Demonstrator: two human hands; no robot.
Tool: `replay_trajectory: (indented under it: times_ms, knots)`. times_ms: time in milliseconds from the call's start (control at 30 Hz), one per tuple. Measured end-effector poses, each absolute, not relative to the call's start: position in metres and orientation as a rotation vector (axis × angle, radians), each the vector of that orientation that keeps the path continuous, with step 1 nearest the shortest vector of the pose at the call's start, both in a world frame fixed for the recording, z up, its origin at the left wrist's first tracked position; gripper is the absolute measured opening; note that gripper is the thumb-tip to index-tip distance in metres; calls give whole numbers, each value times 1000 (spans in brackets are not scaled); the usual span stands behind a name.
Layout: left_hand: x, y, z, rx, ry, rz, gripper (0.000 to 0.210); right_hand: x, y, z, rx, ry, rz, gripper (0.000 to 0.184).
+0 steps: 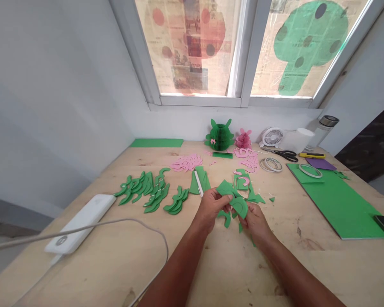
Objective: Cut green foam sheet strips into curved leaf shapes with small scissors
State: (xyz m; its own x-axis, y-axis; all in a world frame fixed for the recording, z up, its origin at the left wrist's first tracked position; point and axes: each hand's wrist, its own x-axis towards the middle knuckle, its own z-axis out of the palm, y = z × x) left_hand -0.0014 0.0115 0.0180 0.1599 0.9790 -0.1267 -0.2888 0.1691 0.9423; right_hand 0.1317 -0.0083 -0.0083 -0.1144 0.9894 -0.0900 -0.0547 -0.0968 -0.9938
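Observation:
A piece of green paper (240,207) with a rounded edge and a faint curved line on it is held up between both hands. My left hand (213,204) pinches its left side, where another angular green part (224,187) sticks up; I cannot tell whether the two are joined. On the right, my right hand (253,216) grips the rounded part by its edge, most fingers hidden beneath. Just below the hands lies a curved green paper strip (225,218). Green paper scraps (250,192) are scattered behind them. A white pen (199,182) rests on a green sheet (206,179).
Stacks of curved green pieces (156,197) and pink pieces (186,162) lie left. Green and pink paper figures (222,138) stand by the wall. Tape rolls (270,164), scissors (286,154), a yellow cutter (312,155) and a green board (345,209) are right. A cable (131,220) crosses left.

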Motion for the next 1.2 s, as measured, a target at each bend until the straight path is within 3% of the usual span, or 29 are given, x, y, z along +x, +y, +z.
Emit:
replay_trajectory:
  times_ms: [1200]
  knots:
    - [-4, 13, 21, 1006, 985, 1098, 16, 132, -7, -11, -1169, -1221, 1427, 42]
